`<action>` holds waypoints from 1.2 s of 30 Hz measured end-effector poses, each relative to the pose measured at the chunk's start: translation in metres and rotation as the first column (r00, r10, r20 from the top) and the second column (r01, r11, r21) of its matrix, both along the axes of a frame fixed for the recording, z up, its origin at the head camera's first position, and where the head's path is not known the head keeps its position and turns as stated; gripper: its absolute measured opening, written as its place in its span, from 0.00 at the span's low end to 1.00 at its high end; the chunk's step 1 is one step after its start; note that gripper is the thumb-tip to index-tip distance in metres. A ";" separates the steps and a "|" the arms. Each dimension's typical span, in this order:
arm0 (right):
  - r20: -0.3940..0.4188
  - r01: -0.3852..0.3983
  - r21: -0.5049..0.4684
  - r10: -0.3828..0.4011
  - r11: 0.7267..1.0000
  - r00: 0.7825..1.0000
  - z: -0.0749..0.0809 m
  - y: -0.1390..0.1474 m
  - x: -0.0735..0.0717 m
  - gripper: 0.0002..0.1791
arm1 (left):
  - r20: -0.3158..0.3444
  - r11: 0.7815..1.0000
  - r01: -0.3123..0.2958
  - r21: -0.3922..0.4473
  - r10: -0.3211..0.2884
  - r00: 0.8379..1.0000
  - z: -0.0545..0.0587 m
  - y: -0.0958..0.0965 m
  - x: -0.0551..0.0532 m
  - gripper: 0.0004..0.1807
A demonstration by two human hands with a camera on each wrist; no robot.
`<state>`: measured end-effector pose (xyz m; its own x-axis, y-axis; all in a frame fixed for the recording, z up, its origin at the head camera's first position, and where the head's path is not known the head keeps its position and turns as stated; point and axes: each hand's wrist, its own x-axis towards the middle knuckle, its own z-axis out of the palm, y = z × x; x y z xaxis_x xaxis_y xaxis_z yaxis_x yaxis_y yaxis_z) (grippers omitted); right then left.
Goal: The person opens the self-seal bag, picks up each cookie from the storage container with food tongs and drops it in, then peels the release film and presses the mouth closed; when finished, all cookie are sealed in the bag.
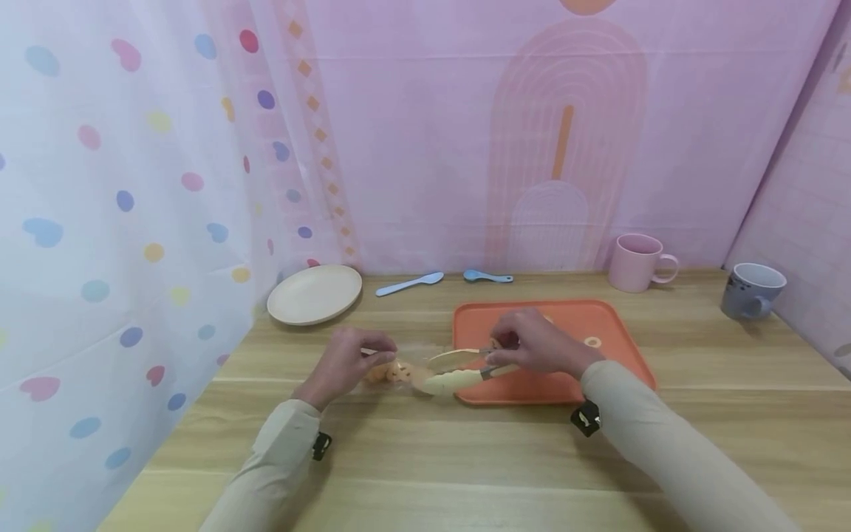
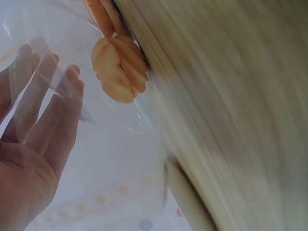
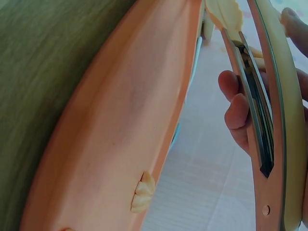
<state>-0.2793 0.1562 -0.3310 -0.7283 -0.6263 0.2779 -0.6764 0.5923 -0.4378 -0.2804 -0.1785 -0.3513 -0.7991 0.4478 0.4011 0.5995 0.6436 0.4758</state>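
Note:
My left hand (image 1: 342, 362) pinches the edge of a clear plastic bag (image 2: 106, 149) just above the tabletop. Ridged, golden cookies (image 2: 120, 70) lie inside it. My right hand (image 1: 532, 340) grips a pair of tongs (image 3: 291, 125) with pale cream tips (image 1: 452, 382) and metal shafts. The tongs' arms are spread apart, their tips pointing left at the bag's right end; I cannot tell whether they are inside it. Below the right hand is an orange tray (image 1: 470, 318) holding a ring-shaped cookie (image 1: 592, 342) and another cookie (image 3: 143, 193) near its far edge.
A cream plate (image 1: 315, 295) stands at the back left of the wooden table (image 1: 399, 458). Two blue spoons, one long (image 1: 408, 284) and one short (image 1: 487, 277), lie along the back. Toward the right are a pink mug (image 1: 634, 264) and a grey mug (image 1: 751, 290). Curtains (image 1: 425, 148) hang behind.

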 end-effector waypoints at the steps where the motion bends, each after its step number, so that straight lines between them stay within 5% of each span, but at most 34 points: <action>1: 0.001 -0.001 0.003 0.001 1.000 1.000 0.000 0.000 0.000 0.14 | 0.001 1.000 0.001 0.002 -0.001 1.000 0.000 0.000 0.000 0.04; 22: -0.057 0.024 -0.073 -0.029 0.997 0.998 -0.006 -0.020 -0.004 0.06 | -0.019 1.000 -0.025 -0.006 0.025 1.000 0.002 -0.005 -0.004 0.04; 31: -0.080 -0.020 -0.054 0.016 0.998 0.997 -0.006 -0.038 -0.006 0.18 | -0.023 0.998 -0.066 -0.002 0.066 0.998 0.001 -0.006 -0.001 0.05; 36: -0.063 0.002 -0.023 -0.003 1.000 0.998 -0.005 -0.044 -0.007 0.14 | -0.025 0.998 -0.065 0.010 0.066 0.998 0.001 -0.005 -0.001 0.05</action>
